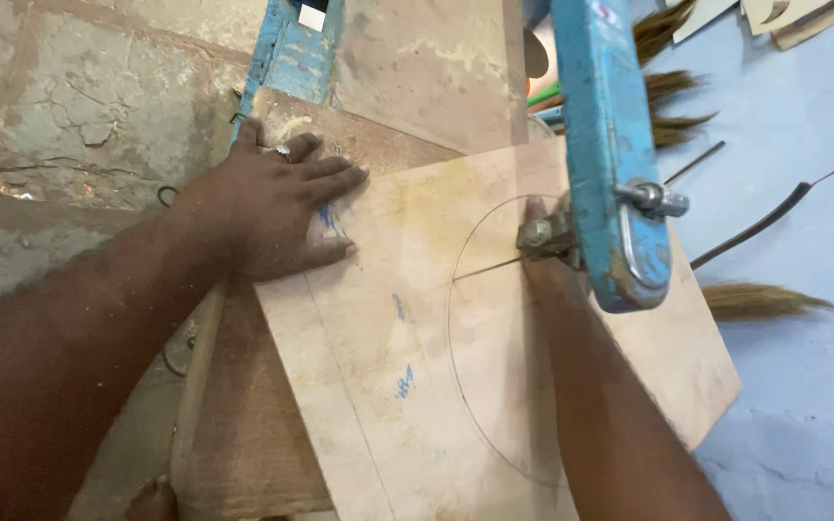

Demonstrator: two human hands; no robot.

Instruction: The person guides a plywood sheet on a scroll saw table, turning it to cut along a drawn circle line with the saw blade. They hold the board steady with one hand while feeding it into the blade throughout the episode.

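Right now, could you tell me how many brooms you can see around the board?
2 at least: bristles of one broom behind the blue saw frame at the top, another broom on the floor right of the plywood board. More may be hidden.

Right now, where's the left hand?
Head view, upper left: the left hand lies flat, fingers spread, on the top left corner of the plywood sheet, left of the blue saw frame.

pale plywood sheet w/ pencilled circle, flat under blue saw frame.
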